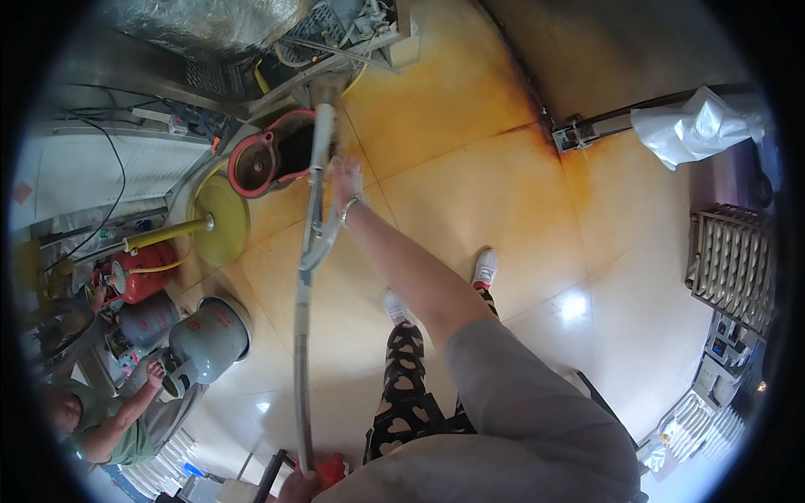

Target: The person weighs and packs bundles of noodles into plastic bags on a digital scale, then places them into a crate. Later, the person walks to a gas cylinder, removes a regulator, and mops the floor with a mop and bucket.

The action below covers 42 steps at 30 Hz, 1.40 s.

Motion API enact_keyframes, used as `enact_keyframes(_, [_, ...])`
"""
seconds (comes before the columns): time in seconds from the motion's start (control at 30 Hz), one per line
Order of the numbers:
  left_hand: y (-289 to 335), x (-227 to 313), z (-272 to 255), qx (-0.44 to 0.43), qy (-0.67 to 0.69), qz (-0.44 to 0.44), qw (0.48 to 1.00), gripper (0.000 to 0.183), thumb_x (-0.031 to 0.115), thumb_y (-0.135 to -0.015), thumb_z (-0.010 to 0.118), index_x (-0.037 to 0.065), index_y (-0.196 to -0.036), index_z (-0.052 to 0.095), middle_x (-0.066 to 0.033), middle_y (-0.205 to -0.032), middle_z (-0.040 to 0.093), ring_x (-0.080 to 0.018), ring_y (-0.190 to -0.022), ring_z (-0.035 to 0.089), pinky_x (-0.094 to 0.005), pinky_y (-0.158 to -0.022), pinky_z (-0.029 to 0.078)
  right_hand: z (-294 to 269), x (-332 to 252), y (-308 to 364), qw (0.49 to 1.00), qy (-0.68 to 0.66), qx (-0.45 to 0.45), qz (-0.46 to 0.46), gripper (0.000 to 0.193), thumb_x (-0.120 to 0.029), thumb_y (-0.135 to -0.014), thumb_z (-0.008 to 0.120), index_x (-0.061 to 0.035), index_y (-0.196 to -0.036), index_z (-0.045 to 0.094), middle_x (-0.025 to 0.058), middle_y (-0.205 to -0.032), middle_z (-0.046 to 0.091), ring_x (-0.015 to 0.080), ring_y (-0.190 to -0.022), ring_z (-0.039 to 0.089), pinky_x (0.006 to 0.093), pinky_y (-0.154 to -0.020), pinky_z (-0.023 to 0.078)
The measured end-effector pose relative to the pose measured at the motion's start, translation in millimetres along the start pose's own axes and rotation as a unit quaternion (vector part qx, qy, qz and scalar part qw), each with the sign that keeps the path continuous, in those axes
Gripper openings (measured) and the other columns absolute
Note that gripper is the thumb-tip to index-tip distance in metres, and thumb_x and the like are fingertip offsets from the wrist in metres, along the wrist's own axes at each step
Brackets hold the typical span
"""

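A long mop (303,335) with a metal handle, a curved side lever and a white upper sleeve runs almost straight up the view. My left hand (298,486), at the lower edge, is closed round the near end of its handle. Farther up, my right hand (345,180), with a bracelet at the wrist, is beside the white sleeve; blur hides how its fingers lie. The mop's far end (325,88) is smeared, beside a red-rimmed two-part bucket (254,168). Dark contents show in the bucket. Some red material (333,468) sits beside my left hand.
Tan floor tiles (470,193) carry rusty stains. To the left are a yellow round-based stand (222,220), a red gas cylinder (151,272) and a grey one (210,339). Another person (126,427) is at lower left. A metal rack (734,268) stands at right.
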<state>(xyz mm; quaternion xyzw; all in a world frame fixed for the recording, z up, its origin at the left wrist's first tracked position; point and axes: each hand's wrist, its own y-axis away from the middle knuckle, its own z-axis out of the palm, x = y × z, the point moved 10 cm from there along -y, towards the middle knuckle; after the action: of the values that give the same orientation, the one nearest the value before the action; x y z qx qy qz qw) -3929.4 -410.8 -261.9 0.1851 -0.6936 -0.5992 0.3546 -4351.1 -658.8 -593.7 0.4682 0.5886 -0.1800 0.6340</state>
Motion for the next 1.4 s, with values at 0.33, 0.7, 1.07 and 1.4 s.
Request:
enact_keyframes(0.33, [-60,44,44,0.077,-0.495,-0.041,0.865,0.032,0.024,-0.083,0.066,0.004,-0.091,0.043,-0.0129,-0.071,0.063,-0.0282,-0.067,0.064,-0.04,-0.059,0.05,-73,81,183,0.716,-0.523,-0.148,0.439,0.044,-0.044,-0.091,0.05,-0.0027,-0.105,0.044,0.0153,-0.09,0.056,0.0289,-0.082,0.059,0.0417,-0.073,0.052])
enact_keyframes(0.7, [-75,-13,31,0.01,-0.606,-0.094,0.79,0.039,0.036,-0.077,0.069,0.005,-0.087,0.049,-0.0179,-0.068,0.062,-0.0373,-0.068,0.063,-0.0448,-0.058,0.048,-301,254,162,0.731,-0.432,0.19,0.492,0.02,-0.022,-0.083,0.057,-0.013,-0.07,0.044,0.0023,-0.048,0.041,0.0185,-0.038,0.041,0.0335,-0.039,0.038])
enact_keyframes(1.07, [-180,109,276,-0.046,-0.667,0.123,0.733,0.04,0.042,-0.078,0.067,0.004,-0.078,0.055,-0.0175,-0.065,0.061,-0.0387,-0.065,0.061,-0.0459,-0.059,0.048,-501,246,109,0.767,-0.409,0.271,0.413,0.02,-0.008,-0.073,0.049,-0.0067,-0.054,0.043,0.0091,-0.046,0.042,0.0228,-0.038,0.044,0.0348,-0.035,0.039])
enact_keyframes(1.4, [-259,201,539,-0.11,-0.6,0.322,0.724,0.039,0.041,-0.083,0.06,0.003,-0.087,0.057,-0.0224,-0.08,0.063,-0.0409,-0.079,0.061,-0.046,-0.068,0.048,-586,174,78,0.764,-0.46,0.284,0.351,0.011,-0.009,-0.085,0.05,0.0011,-0.082,0.045,0.0102,-0.064,0.051,0.0222,-0.048,0.053,0.0381,-0.042,0.049])
